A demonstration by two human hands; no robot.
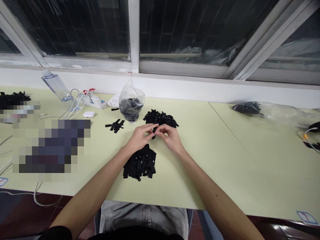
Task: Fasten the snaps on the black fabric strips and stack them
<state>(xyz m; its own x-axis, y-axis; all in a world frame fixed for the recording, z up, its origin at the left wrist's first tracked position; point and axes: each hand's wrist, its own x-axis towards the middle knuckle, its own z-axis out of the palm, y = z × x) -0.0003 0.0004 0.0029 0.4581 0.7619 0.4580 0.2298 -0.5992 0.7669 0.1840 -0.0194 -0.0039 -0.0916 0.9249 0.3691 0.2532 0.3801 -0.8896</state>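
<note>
My left hand and my right hand meet above the table, thumbs and forefingers pinched. Between their fingertips is a short black strip, which looks like fabric; the fingers partly cover it. Just behind the hands lies a pile of similar black strips. Nearer to me, below my left hand, another heap of black strips shows small shiny bits. A few loose black strips lie to the left. Behind them stands a clear plastic bag with black pieces inside.
On the left are a tilted clear bottle, a white power strip with cables, a white earphone case and a blurred-out dark area. More black pieces lie far left. A long plastic bag lies at the back right, by the window wall.
</note>
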